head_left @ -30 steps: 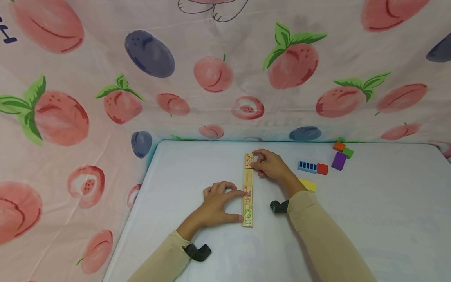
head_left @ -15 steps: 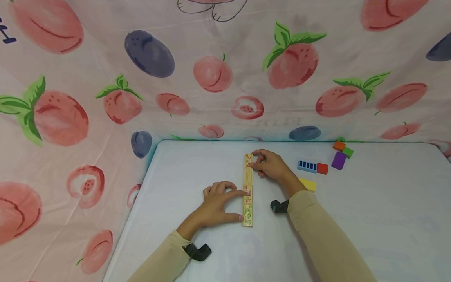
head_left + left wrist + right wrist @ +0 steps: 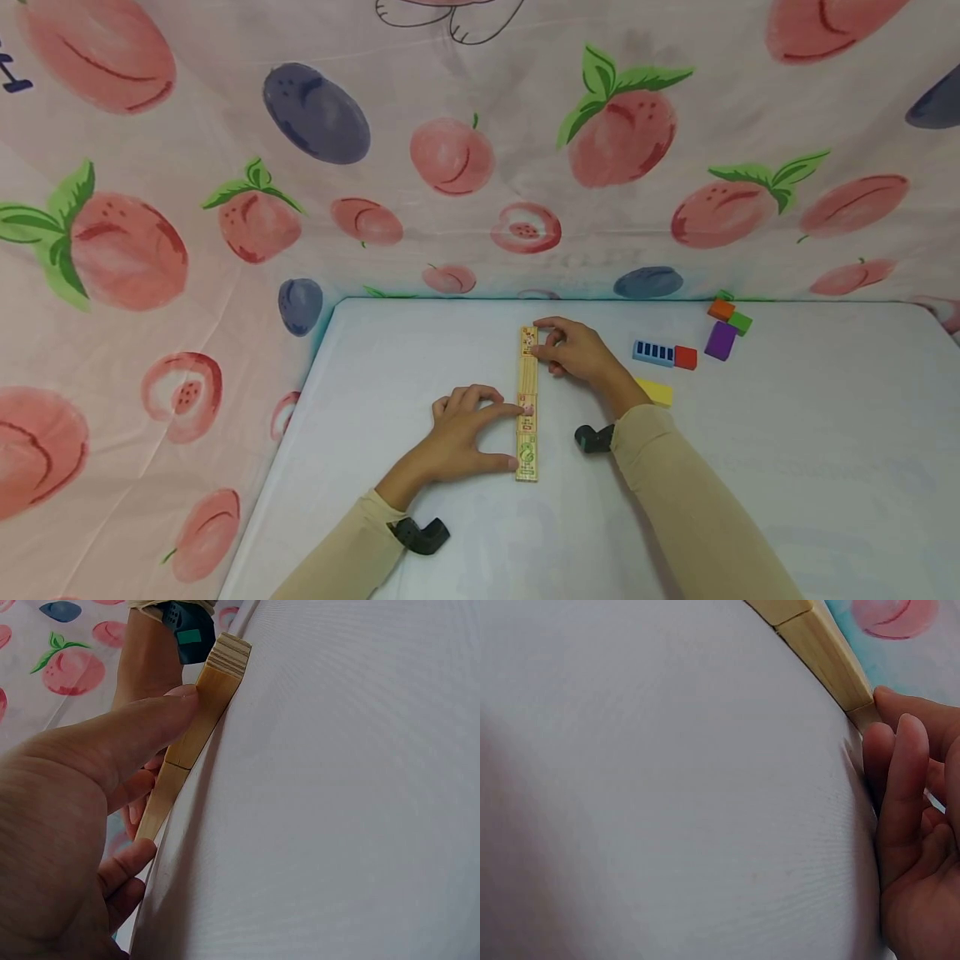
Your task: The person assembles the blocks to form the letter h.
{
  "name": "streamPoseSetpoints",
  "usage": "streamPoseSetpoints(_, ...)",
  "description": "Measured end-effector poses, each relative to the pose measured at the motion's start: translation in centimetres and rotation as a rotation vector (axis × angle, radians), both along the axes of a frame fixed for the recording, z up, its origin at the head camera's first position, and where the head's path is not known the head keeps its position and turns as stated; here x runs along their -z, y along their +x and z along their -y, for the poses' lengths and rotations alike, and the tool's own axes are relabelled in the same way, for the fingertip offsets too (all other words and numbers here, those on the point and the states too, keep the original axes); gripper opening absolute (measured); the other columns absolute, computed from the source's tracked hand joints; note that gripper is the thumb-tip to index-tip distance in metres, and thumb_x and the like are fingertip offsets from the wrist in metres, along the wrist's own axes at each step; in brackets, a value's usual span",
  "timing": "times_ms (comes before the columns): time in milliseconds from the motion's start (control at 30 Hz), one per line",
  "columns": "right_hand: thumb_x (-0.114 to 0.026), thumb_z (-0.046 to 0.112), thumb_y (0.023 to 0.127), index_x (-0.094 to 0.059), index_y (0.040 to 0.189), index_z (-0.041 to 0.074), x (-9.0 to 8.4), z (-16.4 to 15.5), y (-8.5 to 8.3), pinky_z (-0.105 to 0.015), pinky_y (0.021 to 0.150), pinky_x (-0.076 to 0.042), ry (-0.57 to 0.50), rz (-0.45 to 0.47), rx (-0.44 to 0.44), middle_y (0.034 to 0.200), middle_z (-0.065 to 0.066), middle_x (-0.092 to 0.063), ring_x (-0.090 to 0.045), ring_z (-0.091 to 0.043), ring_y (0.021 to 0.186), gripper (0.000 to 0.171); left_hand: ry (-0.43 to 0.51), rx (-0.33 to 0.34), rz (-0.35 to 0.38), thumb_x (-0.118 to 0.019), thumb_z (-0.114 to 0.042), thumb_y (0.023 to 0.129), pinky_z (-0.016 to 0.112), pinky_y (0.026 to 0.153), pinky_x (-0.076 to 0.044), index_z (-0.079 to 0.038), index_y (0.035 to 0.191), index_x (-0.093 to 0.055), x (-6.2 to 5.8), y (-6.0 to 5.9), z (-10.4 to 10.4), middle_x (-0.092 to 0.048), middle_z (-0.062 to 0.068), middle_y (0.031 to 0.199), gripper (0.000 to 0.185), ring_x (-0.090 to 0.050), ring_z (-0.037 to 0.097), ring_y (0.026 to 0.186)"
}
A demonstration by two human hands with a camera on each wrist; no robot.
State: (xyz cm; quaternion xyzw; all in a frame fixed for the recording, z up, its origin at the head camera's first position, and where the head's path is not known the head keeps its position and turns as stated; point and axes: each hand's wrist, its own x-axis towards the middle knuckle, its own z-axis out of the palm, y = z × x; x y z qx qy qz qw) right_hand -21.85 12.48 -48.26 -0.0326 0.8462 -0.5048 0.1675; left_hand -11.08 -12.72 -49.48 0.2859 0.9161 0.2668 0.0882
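Row of flat wooden picture tiles (image 3: 528, 404) lying end to end on the white table (image 3: 787, 467). Left hand (image 3: 461, 433): thumb and forefinger press the near tiles' side; their printed faces are hidden in the wrist views. Right hand (image 3: 577, 350): curled fingers pinch the far tile; the yellow block (image 3: 655, 392) is partly hidden behind its wrist.

Both sleeved arms reach toward twelve o'clock, left hand (image 3: 459, 435) spread flat, right hand (image 3: 577, 354) curled, fingers pinching.

Beige sleeves (image 3: 675, 492), black wrist cameras (image 3: 422, 535)
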Motion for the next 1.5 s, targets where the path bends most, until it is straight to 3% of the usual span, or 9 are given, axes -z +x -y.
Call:
streamPoseSetpoints(267, -0.075, 0.032, 0.094, -0.054, 0.146, 0.020, 0.3, -0.2, 0.0, -0.028, 0.062, -0.052, 0.008, -0.004, 0.003, 0.099, -0.007, -0.061, -0.061, -0.014, 0.064, 0.056, 0.012, 0.003, 0.002, -0.079, -0.059, 0.081, 0.052, 0.099, -0.021, -0.053, 0.142, -0.052, 0.0, 0.0, 0.0, -0.044, -0.006, 0.139, 0.066, -0.035, 0.018, 0.132)
streamPoseSetpoints(400, -0.072, 0.035, 0.096, -0.051, 0.149, 0.021, 0.3, -0.3, 0.2, -0.030, 0.070, -0.051, -0.001, -0.014, 0.010, 0.103, -0.007, -0.062, -0.064, -0.016, 0.067, 0.059, 0.012, 0.004, 0.001, -0.078, -0.060, 0.082, 0.051, 0.099, -0.021, -0.053, 0.142, -0.053, -0.1, 0.0, 0.1, -0.044, -0.006, 0.139, 0.066, -0.035, 0.018, 0.132)
streamPoseSetpoints(700, -0.062, 0.026, 0.103, -0.047, 0.151, 0.013, -0.5, -1.3, 1.0, -0.032, 0.077, -0.059, -0.134, -0.006, 0.042, 0.117, -0.016, -0.061, -0.069, -0.021, 0.083, 0.052, 0.012, 0.007, 0.000, -0.078, -0.060, 0.081, 0.051, 0.100, -0.021, -0.050, 0.142, -0.054, -0.1, 0.0, 0.1, -0.044, -0.006, 0.140, 0.066, -0.035, 0.019, 0.133)
streamPoseSetpoints(967, -0.060, 0.034, 0.104, -0.060, 0.138, 0.010, -3.5, -3.3, 2.2, -0.043, 0.090, -0.058, 0.009, -0.119, -0.004, 0.117, -0.019, -0.065, -0.070, -0.032, 0.100, 0.042, 0.010, 0.007, 0.002, -0.079, -0.060, 0.081, 0.052, 0.100, -0.020, -0.050, 0.143, -0.053, 0.1, -0.1, 0.1, -0.044, -0.006, 0.140, 0.067, -0.035, 0.019, 0.133)
streamPoseSetpoints(1200, -0.060, 0.046, 0.102, -0.071, 0.118, 0.014, -6.2, -5.4, 3.6, -0.039, 0.084, -0.055, 0.219, -0.231, -0.074, 0.109, -0.011, -0.071, -0.065, -0.027, 0.100, 0.038, 0.013, 0.009, 0.000, -0.078, -0.061, 0.081, 0.052, 0.100, -0.020, -0.050, 0.142, -0.054, 0.1, -0.1, 0.1, -0.044, -0.005, 0.140, 0.067, -0.035, 0.020, 0.133)
streamPoseSetpoints(1367, -0.063, 0.041, 0.101, -0.074, 0.115, 0.014, -7.0, -7.1, 4.7, -0.040, 0.086, -0.055, 0.325, -0.317, -0.126, 0.109, -0.004, -0.072, -0.064, -0.023, 0.100, 0.032, 0.010, 0.011, -0.007, -0.078, -0.061, 0.081, 0.051, 0.099, -0.020, -0.051, 0.142, -0.053, 0.2, -0.1, 0.1, -0.044, -0.005, 0.140, 0.067, -0.035, 0.019, 0.133)
streamPoseSetpoints(1500, -0.068, 0.030, 0.099, -0.077, 0.110, 0.014, -6.5, -8.8, 5.5, -0.035, 0.081, -0.052, 0.397, -0.342, -0.166, 0.099, 0.000, -0.072, -0.061, -0.020, 0.090, 0.022, 0.012, 0.011, -0.007, -0.078, -0.061, 0.080, 0.051, 0.099, -0.019, -0.051, 0.142, -0.053, 0.3, -0.1, 0.2, -0.044, -0.005, 0.140, 0.067, -0.035, 0.019, 0.133)
